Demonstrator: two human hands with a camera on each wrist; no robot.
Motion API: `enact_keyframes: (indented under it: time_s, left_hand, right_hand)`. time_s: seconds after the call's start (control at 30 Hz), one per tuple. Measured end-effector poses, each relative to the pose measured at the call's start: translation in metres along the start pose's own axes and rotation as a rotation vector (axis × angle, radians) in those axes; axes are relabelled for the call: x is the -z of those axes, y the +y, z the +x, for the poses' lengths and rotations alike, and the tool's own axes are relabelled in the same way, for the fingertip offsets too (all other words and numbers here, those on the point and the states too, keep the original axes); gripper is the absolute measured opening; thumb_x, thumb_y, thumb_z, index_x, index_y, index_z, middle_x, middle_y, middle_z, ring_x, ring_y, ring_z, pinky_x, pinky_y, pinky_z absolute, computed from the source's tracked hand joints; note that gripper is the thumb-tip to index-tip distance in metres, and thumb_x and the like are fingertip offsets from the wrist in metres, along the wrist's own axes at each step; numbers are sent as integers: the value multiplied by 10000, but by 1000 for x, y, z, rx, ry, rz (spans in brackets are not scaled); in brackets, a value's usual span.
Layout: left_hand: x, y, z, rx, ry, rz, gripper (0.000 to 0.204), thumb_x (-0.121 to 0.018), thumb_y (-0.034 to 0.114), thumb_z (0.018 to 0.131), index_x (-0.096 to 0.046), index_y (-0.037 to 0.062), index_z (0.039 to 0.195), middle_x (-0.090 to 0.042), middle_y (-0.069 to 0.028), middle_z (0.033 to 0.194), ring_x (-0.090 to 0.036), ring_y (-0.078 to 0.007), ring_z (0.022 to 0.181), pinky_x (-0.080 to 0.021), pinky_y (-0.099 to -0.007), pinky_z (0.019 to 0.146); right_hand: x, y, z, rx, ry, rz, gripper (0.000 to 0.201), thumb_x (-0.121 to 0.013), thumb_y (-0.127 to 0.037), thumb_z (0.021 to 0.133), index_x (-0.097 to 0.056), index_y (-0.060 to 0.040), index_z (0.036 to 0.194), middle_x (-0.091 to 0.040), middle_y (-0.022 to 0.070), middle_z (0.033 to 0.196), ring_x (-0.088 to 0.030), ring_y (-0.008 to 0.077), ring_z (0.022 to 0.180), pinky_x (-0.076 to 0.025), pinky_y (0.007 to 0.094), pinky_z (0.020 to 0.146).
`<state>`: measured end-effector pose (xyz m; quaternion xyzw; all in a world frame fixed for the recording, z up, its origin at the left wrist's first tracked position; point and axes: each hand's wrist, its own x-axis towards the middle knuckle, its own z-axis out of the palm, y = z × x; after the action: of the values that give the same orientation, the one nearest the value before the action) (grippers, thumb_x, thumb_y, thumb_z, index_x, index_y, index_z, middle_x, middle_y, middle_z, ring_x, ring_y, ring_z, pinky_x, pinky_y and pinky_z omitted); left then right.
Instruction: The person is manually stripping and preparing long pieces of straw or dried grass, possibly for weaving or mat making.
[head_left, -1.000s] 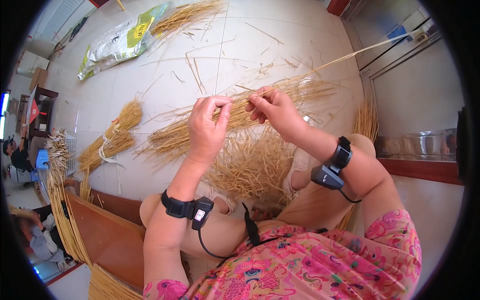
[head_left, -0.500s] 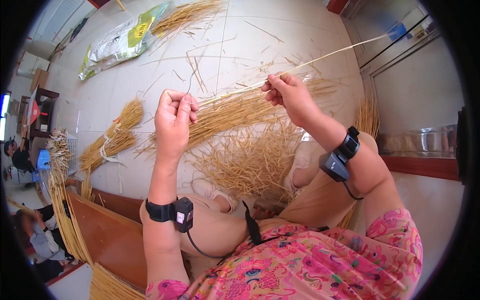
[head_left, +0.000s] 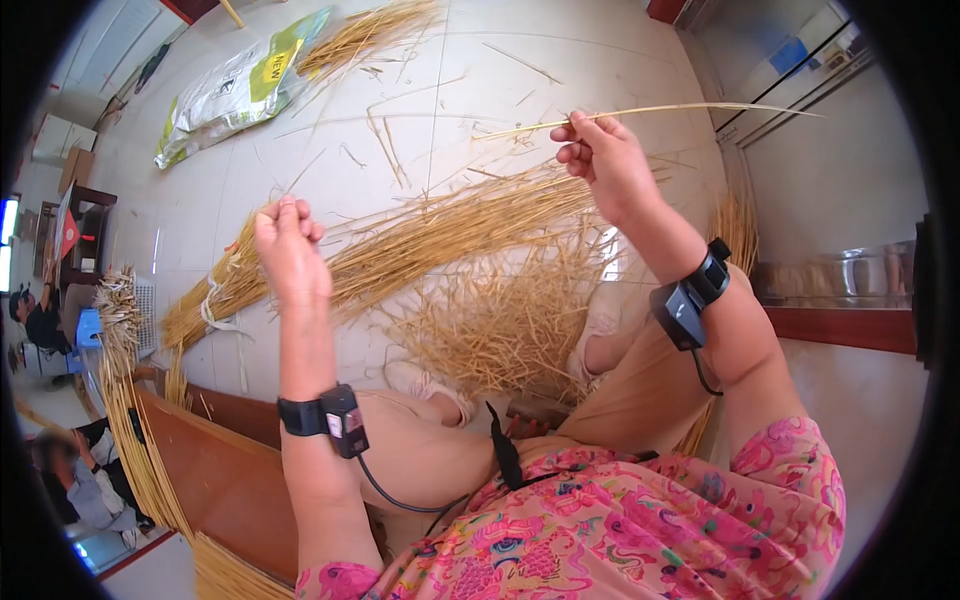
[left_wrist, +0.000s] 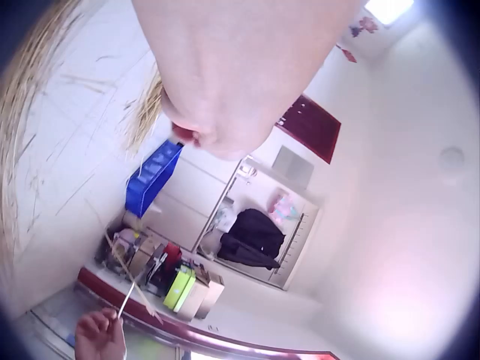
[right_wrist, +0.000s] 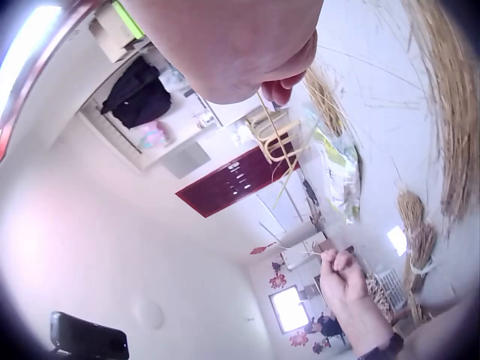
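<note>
My right hand, raised over the floor, pinches a long thin straw stalk. The stalk runs out on both sides of the fingers, its longer end reaching right. My left hand is held up at the left with its fingers curled. In the right wrist view a thin pale strip sticks out from the left fingertips. Below the hands lies a long layer of straw on the floor. A heap of loose short straw is nearer, between my feet.
A tied straw bundle lies at the left. Farther back is a plastic sack with straw coming out of it. A brown wooden board stands by my left leg, and metal cabinet doors are at the right.
The hands started close together, then drew apart. My left hand has moved left and toward me. The right has risen slightly rightward with the stalk, whose short end now hangs free of the left hand.
</note>
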<state>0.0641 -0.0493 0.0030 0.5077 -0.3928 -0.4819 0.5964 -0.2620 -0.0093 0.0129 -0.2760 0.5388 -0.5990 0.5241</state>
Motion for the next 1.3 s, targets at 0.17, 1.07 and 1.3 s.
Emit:
enact_keyframes:
  time_s: [0.17,1.07,1.3]
  left_hand:
    - [1,10,-19,258,-792,721,204,-614,121,842,-553,35,1017,-579,-52,862,-546,-111,679,-457,-227,636]
    - [-52,-19,-57,-288,-649,514,66,-541,17,886,-574,-37,908,-649,-78,816,-589,-70,659,-505,-207,635]
    - [-45,-25,-48,-357,-568,767,60,-564,36,847,-593,-16,847,-619,-46,743,-553,-58,611,-452,-228,554]
  right_hand:
    - [1,-9,-3,65,-3,-59,209,-505,-217,947,-537,-11,951,-645,79,868,-567,104,674,-438,223,587]
    - [-20,9,-19,-14,-138,-50,210,-487,-218,948,-556,-24,911,-622,62,814,-550,99,628,-426,231,562]
    - [-12,0,-10,187,-79,-70,214,-489,-218,949,-564,-25,893,-606,49,783,-523,76,601,-410,217,543]
